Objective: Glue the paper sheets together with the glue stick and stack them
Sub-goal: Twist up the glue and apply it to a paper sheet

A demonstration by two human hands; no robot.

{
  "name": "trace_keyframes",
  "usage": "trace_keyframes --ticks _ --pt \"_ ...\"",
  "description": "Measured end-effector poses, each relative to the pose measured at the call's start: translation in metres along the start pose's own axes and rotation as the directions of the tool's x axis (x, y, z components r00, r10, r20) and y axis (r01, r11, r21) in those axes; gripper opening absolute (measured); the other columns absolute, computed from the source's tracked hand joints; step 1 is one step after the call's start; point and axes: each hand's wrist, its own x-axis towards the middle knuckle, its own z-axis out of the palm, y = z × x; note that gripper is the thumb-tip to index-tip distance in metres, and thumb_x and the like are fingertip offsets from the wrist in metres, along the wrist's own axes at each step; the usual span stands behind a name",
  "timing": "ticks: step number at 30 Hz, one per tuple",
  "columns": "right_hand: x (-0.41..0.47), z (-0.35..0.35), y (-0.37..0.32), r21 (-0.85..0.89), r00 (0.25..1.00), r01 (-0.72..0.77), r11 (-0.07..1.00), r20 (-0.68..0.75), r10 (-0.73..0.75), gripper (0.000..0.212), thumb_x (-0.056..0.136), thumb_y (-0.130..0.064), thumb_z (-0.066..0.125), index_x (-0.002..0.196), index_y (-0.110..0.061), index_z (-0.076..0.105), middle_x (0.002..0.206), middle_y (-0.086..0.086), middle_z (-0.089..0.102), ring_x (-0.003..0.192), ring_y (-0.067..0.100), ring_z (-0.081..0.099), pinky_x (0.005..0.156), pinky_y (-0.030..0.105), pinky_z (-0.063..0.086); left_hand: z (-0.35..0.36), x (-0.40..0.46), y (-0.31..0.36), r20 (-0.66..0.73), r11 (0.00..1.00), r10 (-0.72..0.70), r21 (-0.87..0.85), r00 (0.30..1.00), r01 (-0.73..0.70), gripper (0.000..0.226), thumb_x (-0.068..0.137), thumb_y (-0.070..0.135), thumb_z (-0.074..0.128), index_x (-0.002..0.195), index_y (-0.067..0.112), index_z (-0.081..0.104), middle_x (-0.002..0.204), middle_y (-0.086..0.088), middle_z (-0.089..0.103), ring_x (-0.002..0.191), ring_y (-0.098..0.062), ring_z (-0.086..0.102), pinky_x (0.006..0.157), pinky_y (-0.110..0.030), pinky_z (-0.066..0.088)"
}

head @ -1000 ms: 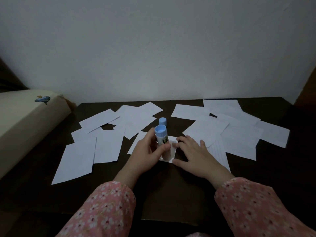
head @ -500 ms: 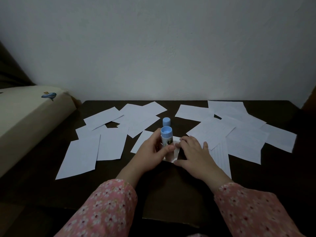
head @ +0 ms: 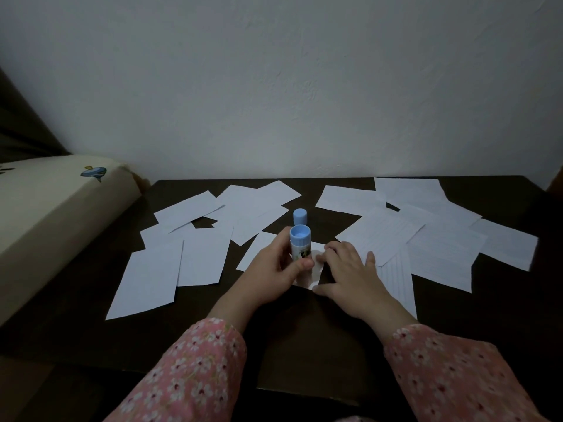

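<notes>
My left hand (head: 274, 269) grips a white glue stick (head: 300, 245) with a light blue end, held upright with its lower end on a small white paper sheet (head: 315, 269) at the table's middle. My right hand (head: 350, 272) lies flat, fingers spread, pressing that sheet down from the right. The glue stick's blue cap (head: 300, 216) stands on the table just behind. Several white sheets (head: 201, 257) lie scattered to the left, and several lined sheets (head: 435, 239) to the right.
The dark wooden table (head: 304, 336) reaches back to a white wall. A cream cushion (head: 51, 214) with a small blue print butts against the table's left edge. Bare dark tabletop lies in front of my hands.
The glue stick in my left hand has shifted slightly right across the small sheet. My right hand stays pressed on the paper. The camera view has drifted a little.
</notes>
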Motion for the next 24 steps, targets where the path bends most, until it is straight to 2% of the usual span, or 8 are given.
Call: trace_keyframes --ticks 3,7,9,13,17,24 --pt "0.000 0.000 0.000 0.003 1.000 0.003 1.000 0.001 -0.003 0.060 0.089 -0.049 0.056 0.141 -0.029 0.033 0.154 -0.006 0.014 0.146 0.015 0.004 0.115 0.057 0.001 -0.003 0.000 0.000 -0.001 1.000 -0.001 0.024 1.000 0.001 0.044 0.092 0.028 0.060 0.125 0.042 0.035 0.108 0.020 0.051 0.092 0.001 0.051 0.078 -0.010 0.040" --pt "0.000 0.001 0.001 0.000 1.000 0.000 1.000 0.006 0.000 0.063 0.088 -0.050 0.056 0.143 -0.029 0.032 0.154 -0.007 0.013 0.146 0.015 0.002 0.115 0.057 0.000 -0.013 -0.002 -0.009 -0.051 0.999 -0.030 0.029 0.998 0.031 0.040 0.091 0.032 0.060 0.123 0.043 0.039 0.117 0.010 0.057 0.107 -0.012 0.055 0.088 -0.026 0.046" --pt "0.000 0.001 0.001 0.005 1.000 0.000 1.000 0.005 0.000 0.064 0.088 -0.050 0.055 0.143 -0.029 0.031 0.154 -0.008 0.013 0.146 0.014 0.001 0.115 0.057 0.000 -0.020 -0.002 -0.013 -0.073 0.998 -0.042 0.041 0.997 0.045 0.039 0.091 0.032 0.060 0.125 0.040 0.040 0.118 0.007 0.058 0.106 -0.016 0.056 0.090 -0.031 0.047" --pt "0.002 0.002 0.000 -0.004 1.000 -0.009 1.000 0.007 0.009 0.066 0.088 -0.051 0.056 0.144 -0.029 0.030 0.154 -0.008 0.012 0.146 0.014 0.001 0.115 0.057 -0.001 -0.033 -0.003 -0.023 -0.137 0.997 -0.068 0.017 0.988 0.071 0.033 0.091 0.032 0.060 0.114 0.048 0.042 0.113 0.011 0.058 0.106 -0.015 0.056 0.089 -0.031 0.047" --pt "0.004 0.001 -0.001 0.004 0.999 -0.031 1.000 0.014 0.031 0.067 0.087 -0.050 0.058 0.144 -0.030 0.030 0.154 -0.008 0.013 0.146 0.014 0.002 0.115 0.057 0.000 -0.044 -0.004 -0.030 -0.184 0.993 -0.111 -0.060 0.977 0.102 0.037 0.092 0.029 0.060 0.122 0.041 0.042 0.123 0.014 0.052 0.115 -0.011 0.050 0.092 -0.027 0.039" --pt "0.002 -0.001 -0.002 -0.006 0.999 -0.037 0.999 0.023 0.037 0.068 0.088 -0.051 0.057 0.145 -0.030 0.028 0.156 -0.008 0.010 0.147 0.014 0.000 0.115 0.056 -0.001 -0.051 -0.005 -0.032 -0.217 0.991 -0.130 -0.072 0.968 0.117 0.036 0.092 0.028 0.059 0.119 0.041 0.038 0.122 0.013 0.047 0.112 -0.010 0.045 0.091 -0.028 0.037"
